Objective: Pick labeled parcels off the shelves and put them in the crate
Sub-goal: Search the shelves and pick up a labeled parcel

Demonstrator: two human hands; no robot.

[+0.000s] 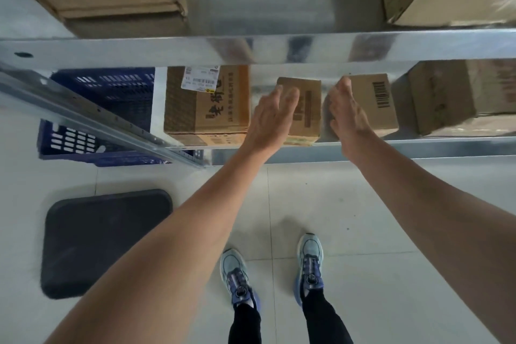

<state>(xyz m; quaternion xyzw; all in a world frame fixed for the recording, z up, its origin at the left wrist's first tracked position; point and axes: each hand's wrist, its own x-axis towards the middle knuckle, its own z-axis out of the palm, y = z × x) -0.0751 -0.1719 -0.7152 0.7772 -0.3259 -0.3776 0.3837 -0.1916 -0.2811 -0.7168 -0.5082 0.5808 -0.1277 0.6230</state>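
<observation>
Head view: looking straight down the front of a metal rack, both arms out toward the lower shelf point(391, 148).
Left hand point(270, 120): fingers straight and spread, laid over the left front of the small cardboard box point(310, 103); contact can't be told.
Right hand point(349, 117): also flat and unclenched, reaching into the gap between that box and the barcode box point(379, 103).
Why this pose: the palms face each other with the small box between them, so it looks like a two-handed squeeze is being set up. Nothing is gripped yet.
Small box: upright near the shelf's front edge, with dark print on its face. I can't make out a shipping sticker.
Neighbour: the large printed carton point(212, 114) to the left carries a white shipping label point(199, 78) on top.
Blue crate point(106, 92): on the floor to the left, behind the rack's slanted rail, so a short carry.
Next move, my guess: close in and draw the box forward without knocking the neighbours.
</observation>
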